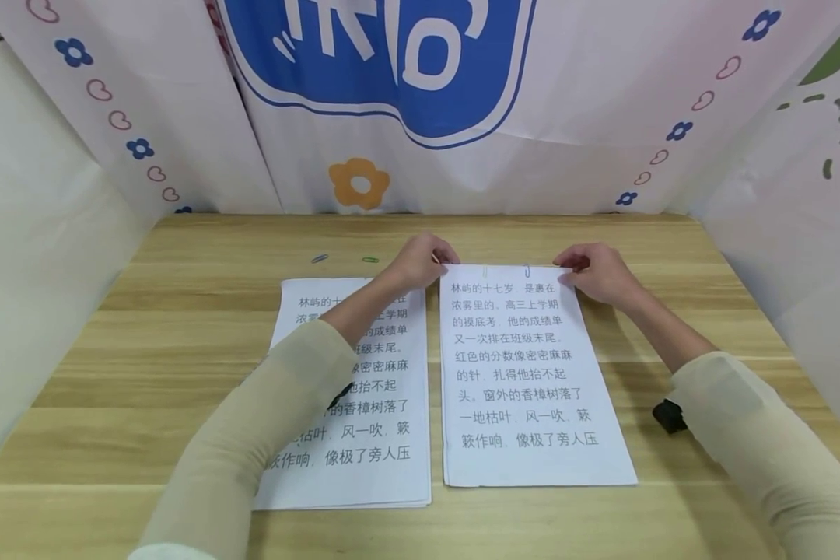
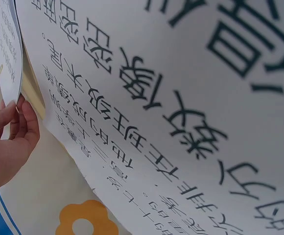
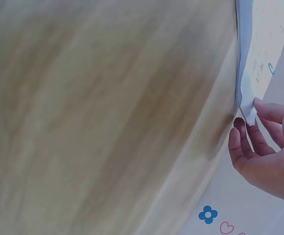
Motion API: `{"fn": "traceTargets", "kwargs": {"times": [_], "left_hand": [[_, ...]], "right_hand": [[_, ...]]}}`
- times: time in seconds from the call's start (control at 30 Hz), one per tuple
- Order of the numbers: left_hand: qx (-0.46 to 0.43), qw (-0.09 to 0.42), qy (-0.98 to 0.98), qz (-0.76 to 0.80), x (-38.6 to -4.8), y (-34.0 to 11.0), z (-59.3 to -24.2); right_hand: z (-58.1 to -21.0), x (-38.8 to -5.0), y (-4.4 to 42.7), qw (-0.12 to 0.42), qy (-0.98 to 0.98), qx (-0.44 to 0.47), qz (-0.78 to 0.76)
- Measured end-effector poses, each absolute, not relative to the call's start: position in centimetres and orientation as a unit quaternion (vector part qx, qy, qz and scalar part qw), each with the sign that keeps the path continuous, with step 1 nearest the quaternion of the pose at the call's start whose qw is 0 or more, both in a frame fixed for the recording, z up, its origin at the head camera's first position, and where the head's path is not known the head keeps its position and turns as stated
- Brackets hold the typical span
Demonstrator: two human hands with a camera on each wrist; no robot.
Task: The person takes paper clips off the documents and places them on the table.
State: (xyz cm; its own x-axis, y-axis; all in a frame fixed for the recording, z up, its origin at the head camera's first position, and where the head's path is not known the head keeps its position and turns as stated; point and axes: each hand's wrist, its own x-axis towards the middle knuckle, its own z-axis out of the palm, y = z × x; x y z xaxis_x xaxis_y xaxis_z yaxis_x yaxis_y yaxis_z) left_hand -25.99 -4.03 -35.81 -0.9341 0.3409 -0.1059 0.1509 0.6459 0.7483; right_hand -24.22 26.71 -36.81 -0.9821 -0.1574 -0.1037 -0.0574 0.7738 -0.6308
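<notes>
Cream sleeves (image 1: 231, 435) come nearest the head camera, the left one crossing over a stack of printed sheets (image 1: 350, 491). Beyond the cuffs, the fingers of the left hand (image 1: 420, 262) pinch the far left corner of a clipped stack (image 1: 518, 373), and those of the right hand (image 1: 600, 272) pinch its far right corner, thumb on the paper. This clipped stack lies just to the right of the other one, with a narrow gap between them. Along its far edge, between the two hands, sit a yellow paper clip (image 1: 484, 271) and a blue paper clip (image 1: 527, 271). Left of the left hand, past the first stack, a loose green clip (image 1: 370, 260) and a loose bluish clip (image 1: 320, 258) lie apart on the wooden counter (image 1: 532, 529). At the back hangs a white backdrop (image 1: 567, 171) bearing an orange flower (image 1: 359, 184) and a large blue emblem (image 1: 364, 85).
</notes>
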Motion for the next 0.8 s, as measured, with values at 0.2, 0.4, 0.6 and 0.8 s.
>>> {"fn": "traceTargets", "kwargs": {"times": [0.2,0.4,0.6,0.8], "left_hand": [[0.141,0.112,0.896,0.406,-25.90,-4.06,-35.66],[0.135,0.116,0.887,0.426,-25.98,-4.08,-35.80],[0.124,0.119,0.880,0.442,-25.82,-3.98,-35.75],[0.119,0.120,0.877,0.451,-25.71,-4.00,-35.74]], "right_hand": [[-36.48,-24.25,26.84,0.055,0.934,-0.051,-0.350],[-36.21,-24.23,27.00,0.045,0.930,-0.053,-0.361],[-36.01,-24.18,26.93,0.046,0.926,-0.050,-0.371],[-35.80,-24.10,26.69,0.037,0.931,-0.047,-0.360]]}}
